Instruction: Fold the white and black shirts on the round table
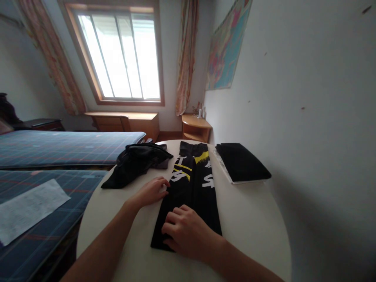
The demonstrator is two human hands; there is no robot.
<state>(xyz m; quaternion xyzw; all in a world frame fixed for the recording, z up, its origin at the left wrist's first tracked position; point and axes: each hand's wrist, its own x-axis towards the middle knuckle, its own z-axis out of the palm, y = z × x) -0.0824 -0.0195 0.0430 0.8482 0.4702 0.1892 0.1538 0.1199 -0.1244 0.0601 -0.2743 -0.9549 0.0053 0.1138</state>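
A long black garment [202, 207] with yellow bands and white lettering lies spread lengthwise on a round white table [249, 235]. Its exact kind is hard to tell; it could be trousers. At its left edge, my left hand [151, 192] rests with fingers loosely bent and thumb apart, touching the side of the cloth. My right hand [188, 231] lies palm down over the lower part of the garment, fingers bent and slightly apart, nothing visibly gripped. Some of the bottom edge is covered by that hand and forearm.
Left of the garment is a crumpled heap of black clothing [138, 160]. A folded black cloth [242, 162] sits on a clear-edged packet at the table's right. Beds with blue plaid mattresses [70, 147] adjoin the left side, one bearing a paper sheet [32, 209]. A wall [317, 156] bounds the right.
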